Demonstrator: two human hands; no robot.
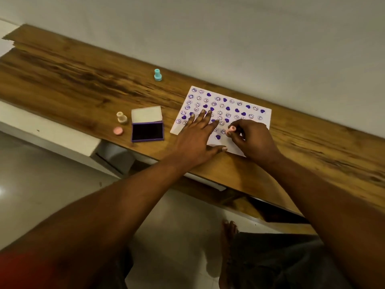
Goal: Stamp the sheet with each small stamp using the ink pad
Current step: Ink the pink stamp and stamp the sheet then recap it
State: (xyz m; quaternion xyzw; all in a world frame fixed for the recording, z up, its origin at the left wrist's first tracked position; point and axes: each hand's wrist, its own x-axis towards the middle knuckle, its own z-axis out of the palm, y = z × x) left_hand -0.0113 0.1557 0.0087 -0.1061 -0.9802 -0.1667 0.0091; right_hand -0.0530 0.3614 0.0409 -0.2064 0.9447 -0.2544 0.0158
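A white sheet (253, 114) covered with several purple heart and smiley prints lies on the wooden table (83, 84). My left hand (198, 134) rests flat on the sheet's near left part, fingers spread. My right hand (250, 136) pinches a small pink stamp (231, 128) upright against the sheet near its front edge. The open purple ink pad (147, 131) sits left of the sheet, lid raised. A cream stamp (121, 117) stands left of the pad, a pink cap (118, 131) lies in front of it, and a teal stamp (158, 75) stands farther back.
A white wall (229, 38) runs along the table's far edge. The table's near edge passes just under my wrists. Below it are a pale tiled floor (52, 180), my foot (229, 247) and a dark opening under the tabletop.
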